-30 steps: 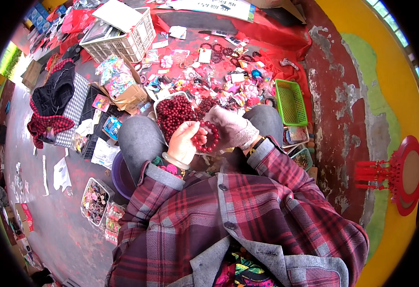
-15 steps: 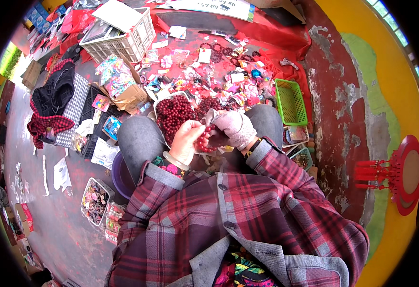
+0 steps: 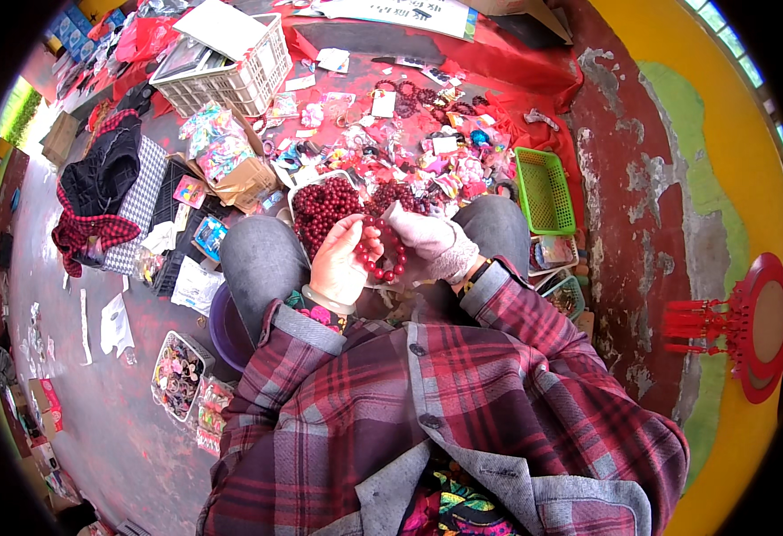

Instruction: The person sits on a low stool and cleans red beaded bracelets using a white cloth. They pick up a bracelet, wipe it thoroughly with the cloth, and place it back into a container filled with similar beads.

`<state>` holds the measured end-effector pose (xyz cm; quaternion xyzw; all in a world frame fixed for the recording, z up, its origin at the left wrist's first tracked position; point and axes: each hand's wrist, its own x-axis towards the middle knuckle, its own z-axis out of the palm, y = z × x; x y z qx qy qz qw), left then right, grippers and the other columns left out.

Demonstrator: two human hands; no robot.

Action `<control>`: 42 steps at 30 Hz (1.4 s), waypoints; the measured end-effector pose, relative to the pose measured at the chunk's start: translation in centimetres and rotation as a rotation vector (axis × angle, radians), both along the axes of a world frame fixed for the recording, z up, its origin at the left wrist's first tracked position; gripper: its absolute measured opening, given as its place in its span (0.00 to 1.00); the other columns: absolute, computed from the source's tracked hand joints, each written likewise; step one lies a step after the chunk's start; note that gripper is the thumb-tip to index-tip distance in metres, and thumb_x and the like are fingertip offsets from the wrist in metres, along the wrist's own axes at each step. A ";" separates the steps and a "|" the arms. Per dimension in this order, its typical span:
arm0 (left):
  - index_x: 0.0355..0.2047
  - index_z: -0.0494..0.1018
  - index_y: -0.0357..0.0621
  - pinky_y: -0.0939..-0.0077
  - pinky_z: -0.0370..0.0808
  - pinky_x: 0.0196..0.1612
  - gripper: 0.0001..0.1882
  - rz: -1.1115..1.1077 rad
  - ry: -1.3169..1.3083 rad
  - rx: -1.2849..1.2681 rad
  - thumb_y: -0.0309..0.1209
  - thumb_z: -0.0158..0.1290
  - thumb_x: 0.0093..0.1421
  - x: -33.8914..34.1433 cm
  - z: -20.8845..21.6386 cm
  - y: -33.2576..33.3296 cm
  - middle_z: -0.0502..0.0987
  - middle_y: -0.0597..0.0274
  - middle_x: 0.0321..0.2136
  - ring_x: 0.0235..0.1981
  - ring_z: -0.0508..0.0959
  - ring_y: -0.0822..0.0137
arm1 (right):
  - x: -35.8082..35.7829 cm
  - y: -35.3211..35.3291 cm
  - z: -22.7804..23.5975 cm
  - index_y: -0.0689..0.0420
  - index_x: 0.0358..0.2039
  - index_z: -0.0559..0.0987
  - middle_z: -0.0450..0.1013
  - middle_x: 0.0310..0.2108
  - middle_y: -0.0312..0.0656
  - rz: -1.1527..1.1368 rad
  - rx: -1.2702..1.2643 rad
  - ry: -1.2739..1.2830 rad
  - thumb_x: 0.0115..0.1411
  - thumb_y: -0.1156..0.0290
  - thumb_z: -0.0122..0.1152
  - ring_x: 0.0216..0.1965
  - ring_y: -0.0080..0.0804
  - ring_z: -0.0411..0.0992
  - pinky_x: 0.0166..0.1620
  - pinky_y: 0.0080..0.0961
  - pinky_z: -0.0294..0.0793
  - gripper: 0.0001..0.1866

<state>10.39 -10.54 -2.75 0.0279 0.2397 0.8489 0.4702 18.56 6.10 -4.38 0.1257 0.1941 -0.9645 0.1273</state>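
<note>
A strand of dark red beads [image 3: 383, 256] hangs in a loop between my two hands, just above my knees. My left hand [image 3: 342, 261] is bare and closed around the left side of the strand. My right hand [image 3: 423, 239], in a pale knitted glove, pinches the strand's upper end. Right behind my left hand a clear tray heaped with red beads [image 3: 322, 205] rests on my left knee.
Small colourful trinkets cover the red cloth [image 3: 499, 67] ahead. A white crate [image 3: 231, 67] stands far left, a green basket [image 3: 543, 189] to the right, a box of bracelets [image 3: 177, 373] by my left side. A red ornament [image 3: 749, 326] lies at the right.
The bead strand has been drawn out into a longer loop hanging between the hands. Both hands stay over my lap, shifted only slightly.
</note>
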 end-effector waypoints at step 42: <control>0.32 0.69 0.41 0.76 0.73 0.27 0.11 -0.096 0.052 -0.216 0.36 0.45 0.63 0.4 -0.8 -0.3 0.75 0.59 0.24 0.22 0.75 0.69 | 0.2 0.5 3.5 0.57 0.28 0.71 0.69 0.26 0.42 -0.198 1.703 0.698 0.39 0.79 0.63 0.31 0.33 0.70 0.34 0.26 0.69 0.14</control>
